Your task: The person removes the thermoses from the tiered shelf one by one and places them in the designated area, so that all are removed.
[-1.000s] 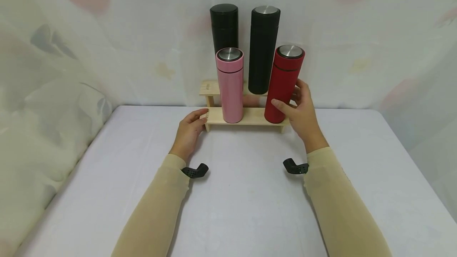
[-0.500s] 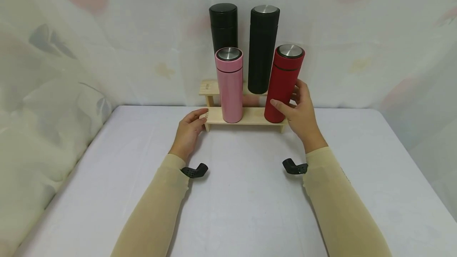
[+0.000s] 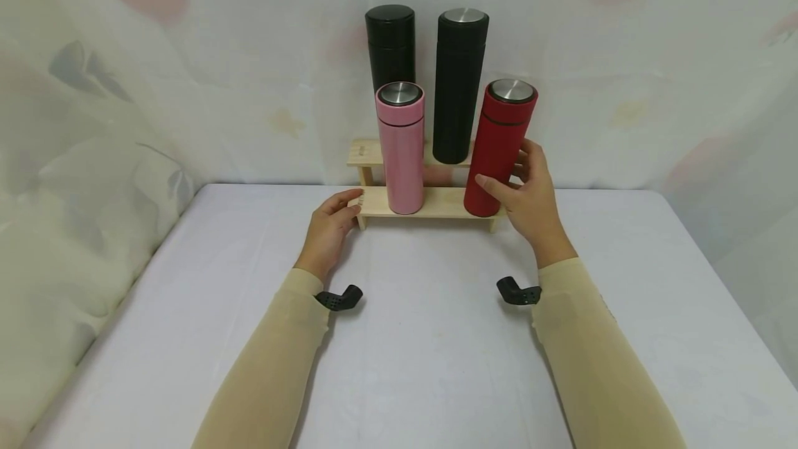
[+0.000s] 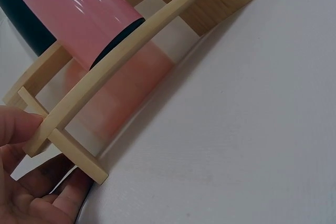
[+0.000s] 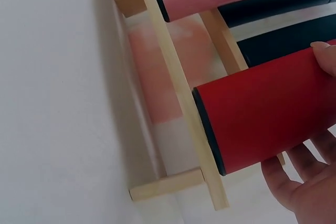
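Observation:
A small two-step wooden stand (image 3: 444, 204) stands at the back of the table. My left hand (image 3: 327, 231) grips the left end of its lower step; in the left wrist view the thumb (image 4: 20, 125) lies on the board's end, with fingers curled beneath. My right hand (image 3: 535, 203) holds a red thermos bottle (image 3: 501, 141) near its base, thumb in front and fingers round the far side. That bottle is at the lower step's right end, leaning slightly right. A pink thermos bottle (image 3: 405, 165) is upright on the same step, left of centre.
Behind, on the upper step, are a black thermos with a black lid (image 3: 391, 47) and another with a silver-topped lid (image 3: 460, 89). White cloth covers the table (image 3: 411, 352). A patterned curtain (image 3: 262, 75) hangs close behind the stand.
The red bottle and my right hand have shifted slightly to the right. My left hand, the stand and the other bottles look the same.

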`<state>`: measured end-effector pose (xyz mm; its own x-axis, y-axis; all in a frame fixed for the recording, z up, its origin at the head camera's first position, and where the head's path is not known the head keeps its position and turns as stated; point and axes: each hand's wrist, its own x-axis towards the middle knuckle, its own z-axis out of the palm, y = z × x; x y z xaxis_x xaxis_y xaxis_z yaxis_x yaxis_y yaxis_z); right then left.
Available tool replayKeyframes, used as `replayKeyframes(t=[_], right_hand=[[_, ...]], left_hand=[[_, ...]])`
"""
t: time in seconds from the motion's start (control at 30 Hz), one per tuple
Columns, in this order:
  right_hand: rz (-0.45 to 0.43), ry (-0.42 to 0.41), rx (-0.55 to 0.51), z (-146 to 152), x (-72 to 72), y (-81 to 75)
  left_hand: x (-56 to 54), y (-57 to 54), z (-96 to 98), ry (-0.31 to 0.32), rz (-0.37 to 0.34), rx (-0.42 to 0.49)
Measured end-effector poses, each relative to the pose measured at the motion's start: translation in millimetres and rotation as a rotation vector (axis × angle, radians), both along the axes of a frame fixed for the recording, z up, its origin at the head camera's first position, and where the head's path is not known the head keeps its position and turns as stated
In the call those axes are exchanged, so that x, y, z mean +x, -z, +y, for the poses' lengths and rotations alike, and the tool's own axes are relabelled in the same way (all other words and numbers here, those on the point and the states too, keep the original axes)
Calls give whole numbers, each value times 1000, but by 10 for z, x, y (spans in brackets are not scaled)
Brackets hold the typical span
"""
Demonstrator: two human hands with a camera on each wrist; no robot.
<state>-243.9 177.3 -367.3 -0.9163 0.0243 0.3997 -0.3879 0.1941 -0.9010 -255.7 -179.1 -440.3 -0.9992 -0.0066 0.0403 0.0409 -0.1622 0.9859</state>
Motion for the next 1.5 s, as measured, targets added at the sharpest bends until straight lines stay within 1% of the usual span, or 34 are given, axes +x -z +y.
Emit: replayKeyframes(t=[0.23, 0.63, 0.87, 1.03, 1.23, 1.37, 1.5], right_hand=[[11, 28, 7, 80, 23, -63], [50, 93, 16, 271, 41, -131], [61, 160, 28, 433, 48, -137], [53, 223, 10, 564, 57, -139], [31, 271, -10, 681, 67, -125], [0, 304, -13, 746, 57, -97], [-40, 318, -5, 802, 45, -53]], left_hand=[[-10, 9, -15, 3, -12, -9], [4, -21, -11, 5, -13, -6], [6, -13, -9, 2, -12, -13], [4, -12, -4, 6, -6, -3], [9, -25, 2, 8, -3, 7], [8, -20, 2, 9, -1, 18], [9, -14, 3, 14, 1, 33]])
